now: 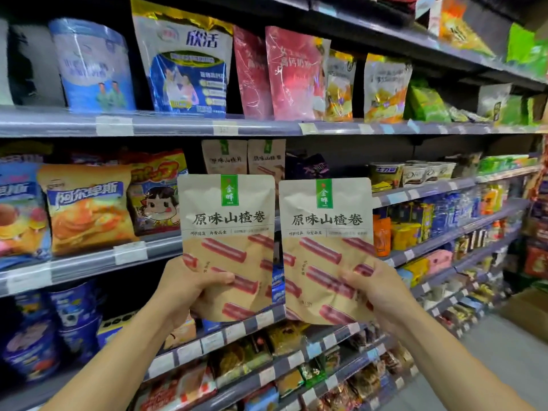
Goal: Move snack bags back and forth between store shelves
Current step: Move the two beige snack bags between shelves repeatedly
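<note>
Both hands are occupied: a beige hawthorn-roll pouch (226, 247) is clasped in the left hand (189, 287), an identical beige pouch (326, 250) in the right hand (375, 287). Only a narrow gap is left between the pouches. Behind and above the grips, the middle shelf slot is partly filled by two upright beige pouches (243, 157); dark open room is seen just right of them. Left of the grips, access is blocked by an orange cartoon-girl snack bag (155, 197). Below, the grey shelf edge with price tags (237, 330) sits close under the pouches.
</note>
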Tool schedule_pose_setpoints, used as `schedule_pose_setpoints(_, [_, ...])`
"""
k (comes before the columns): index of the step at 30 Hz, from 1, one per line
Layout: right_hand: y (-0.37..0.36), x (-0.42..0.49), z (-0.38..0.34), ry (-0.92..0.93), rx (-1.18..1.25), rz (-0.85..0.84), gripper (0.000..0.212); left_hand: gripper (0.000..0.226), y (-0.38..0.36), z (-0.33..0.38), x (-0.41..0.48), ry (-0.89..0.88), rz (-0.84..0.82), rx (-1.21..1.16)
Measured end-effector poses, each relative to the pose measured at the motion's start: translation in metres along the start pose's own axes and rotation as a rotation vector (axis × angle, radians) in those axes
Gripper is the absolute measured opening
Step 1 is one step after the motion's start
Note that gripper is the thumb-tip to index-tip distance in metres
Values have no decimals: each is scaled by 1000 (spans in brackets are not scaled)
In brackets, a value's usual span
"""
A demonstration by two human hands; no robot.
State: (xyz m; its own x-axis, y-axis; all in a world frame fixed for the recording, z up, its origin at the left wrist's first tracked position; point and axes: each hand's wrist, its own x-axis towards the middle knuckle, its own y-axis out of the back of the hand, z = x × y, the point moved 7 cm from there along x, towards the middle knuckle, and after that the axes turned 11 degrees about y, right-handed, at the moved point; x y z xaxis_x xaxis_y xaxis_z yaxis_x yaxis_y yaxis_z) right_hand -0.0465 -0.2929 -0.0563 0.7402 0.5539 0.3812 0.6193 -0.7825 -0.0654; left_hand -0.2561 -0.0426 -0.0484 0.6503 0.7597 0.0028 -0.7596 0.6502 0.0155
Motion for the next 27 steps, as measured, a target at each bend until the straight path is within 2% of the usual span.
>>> schedule_pose_setpoints(3, [8,33,8,4,16,-22,21,63,-12,7,20,16,31,27])
schedule_pose_setpoints(7, [16,83,23,-31,69,-70,20,37,-29,17,42,4,85,25])
schedule_pose_setpoints(14, [28,181,54,-140,195,-195,21,76,-51,20,85,5,216,-21])
schedule_pose_setpoints(21, [30,275,65,-205,255,-386,14,53,-81,42,116,-37,377,-65])
schedule_pose_setpoints(25, [16,326,66,-212,274,-454,17,52,-90,54,126,-58,441,-49])
schedule_pose_setpoints(27, [3,352,69,-223,263,-472,15,64,-92,56,130,-51,445,-42])
